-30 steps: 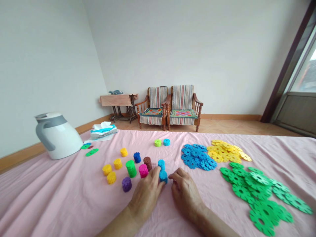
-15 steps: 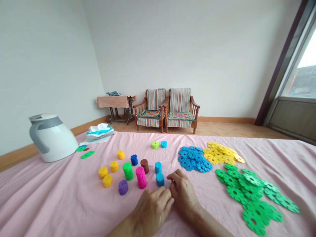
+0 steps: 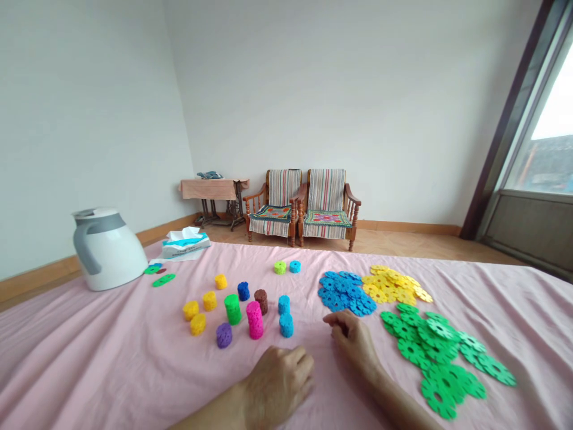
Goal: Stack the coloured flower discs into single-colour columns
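My left hand (image 3: 283, 382) rests low at the middle of the pink cloth, fingers curled under; whatever they may hold is hidden. To its right, my right hand (image 3: 353, 340) is half curled, index finger apart from the others, with nothing visible in it. That hand is just in front of a pile of blue flower-shaped discs (image 3: 342, 292). Left of it stand two light-blue disc stacks (image 3: 286, 325). Beyond my left hand are a tall pink stack (image 3: 255, 321), a green stack (image 3: 232, 309), a brown stack (image 3: 261, 302) and a purple stack (image 3: 224, 335).
Yellow discs (image 3: 394, 285) and green discs (image 3: 441, 349) lie piled at right. Several small yellow stacks (image 3: 198, 324) stand at left, near a dark-blue one (image 3: 243, 291). A white kettle (image 3: 119, 254) and a tissue box (image 3: 185, 243) are at the far left. Two chairs (image 3: 326, 197) stand beyond.
My hands were together and have come apart. The right hand has moved right, toward the blue discs; the left has drawn slightly back. The camera view has shifted a little.
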Tool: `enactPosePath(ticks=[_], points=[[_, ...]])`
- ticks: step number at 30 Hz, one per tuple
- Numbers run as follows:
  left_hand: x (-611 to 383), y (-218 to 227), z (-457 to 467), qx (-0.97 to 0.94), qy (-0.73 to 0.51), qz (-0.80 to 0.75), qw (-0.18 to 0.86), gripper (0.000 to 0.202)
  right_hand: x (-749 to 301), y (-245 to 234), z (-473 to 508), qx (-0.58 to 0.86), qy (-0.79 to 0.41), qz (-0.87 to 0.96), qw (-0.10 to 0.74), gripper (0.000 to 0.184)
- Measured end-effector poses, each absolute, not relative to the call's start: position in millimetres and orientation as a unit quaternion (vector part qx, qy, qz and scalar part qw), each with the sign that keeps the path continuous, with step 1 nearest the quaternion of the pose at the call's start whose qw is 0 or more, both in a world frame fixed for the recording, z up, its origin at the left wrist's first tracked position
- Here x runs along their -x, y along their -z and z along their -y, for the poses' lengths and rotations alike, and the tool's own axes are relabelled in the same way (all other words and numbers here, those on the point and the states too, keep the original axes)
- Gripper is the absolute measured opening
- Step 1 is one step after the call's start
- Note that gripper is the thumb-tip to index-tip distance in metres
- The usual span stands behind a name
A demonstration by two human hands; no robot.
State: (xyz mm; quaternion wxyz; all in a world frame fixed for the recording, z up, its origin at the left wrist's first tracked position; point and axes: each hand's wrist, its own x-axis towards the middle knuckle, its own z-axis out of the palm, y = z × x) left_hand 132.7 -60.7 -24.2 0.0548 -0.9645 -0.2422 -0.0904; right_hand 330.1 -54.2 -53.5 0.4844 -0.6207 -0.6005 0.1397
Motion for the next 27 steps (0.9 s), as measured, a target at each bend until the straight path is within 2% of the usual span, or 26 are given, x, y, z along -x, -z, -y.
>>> enactPosePath(ticks=[6,11,16,19,23,27], points=[[-162.3,6.7,74.3,0.973,0.044,0.227,-0.013,0.025,-353.4,53.3,69.6,0.649,-0.127,0.58,0.476,0.029],[-186.0,18.5,74.6,0.974,0.056,0.217,-0.012,0.028,-352.3,52.8,71.2,0.652,-0.114,0.592,0.46,0.03],[-187.5,29.4,68.5,0.974,0.061,0.218,-0.009,0.021,-353.1,57.0,64.8,0.665,-0.111,0.59,0.445,0.033],[-188.1,35.8,63.2,0.977,0.055,0.205,0.007,0.022,-356.5,54.5,52.7,0.671,-0.085,0.613,0.409,0.033],[-193.0,51.8,55.7,0.978,0.059,0.198,0.025,0.024,-360.4,43.2,25.7,0.692,0.025,0.641,0.332,0.032],[-194.6,69.5,50.0,0.976,0.068,0.196,0.06,0.021,-358.8,28.4,-7.1,0.714,0.097,0.65,0.241,0.042]])
